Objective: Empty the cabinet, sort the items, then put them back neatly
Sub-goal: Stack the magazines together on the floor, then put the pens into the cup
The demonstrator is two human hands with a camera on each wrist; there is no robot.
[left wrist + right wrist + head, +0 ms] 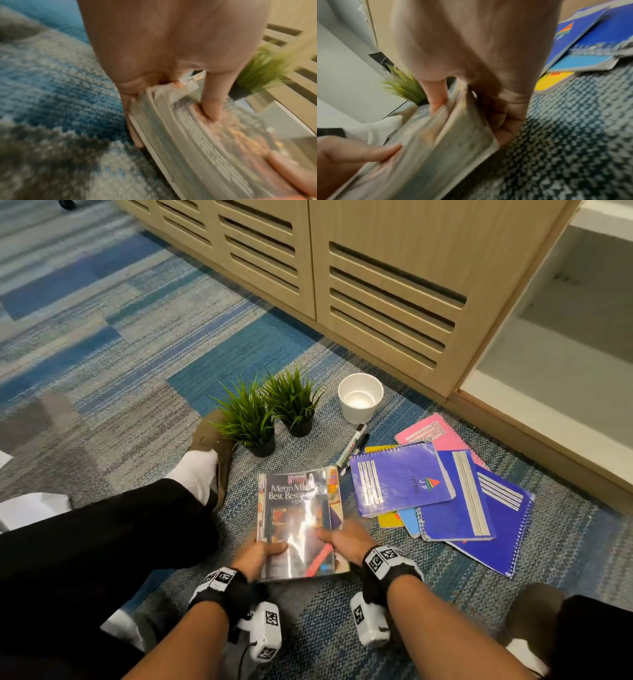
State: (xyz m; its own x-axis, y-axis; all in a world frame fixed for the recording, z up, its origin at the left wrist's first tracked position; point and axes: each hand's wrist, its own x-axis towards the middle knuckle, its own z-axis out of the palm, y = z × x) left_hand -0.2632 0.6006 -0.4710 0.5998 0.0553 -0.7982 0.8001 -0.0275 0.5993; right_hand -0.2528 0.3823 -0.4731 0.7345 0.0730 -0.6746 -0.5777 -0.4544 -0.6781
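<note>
Magazines, glossy and stacked, gripped by both hands.

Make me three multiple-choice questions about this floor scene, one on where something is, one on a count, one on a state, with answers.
1. Where does the white cup stand?
A. on the carpet beside the potted plants
B. on the notebooks
C. inside the cabinet

2. How many potted plants are there?
A. one
B. two
C. four

3. How is the stack of magazines held?
A. by both hands
B. by one hand
C. lying untouched

Answers: 1 A, it stands on the carpet right of the plants. 2 B, two black pots show. 3 A, the left hand and right hand each grip a side.
</note>
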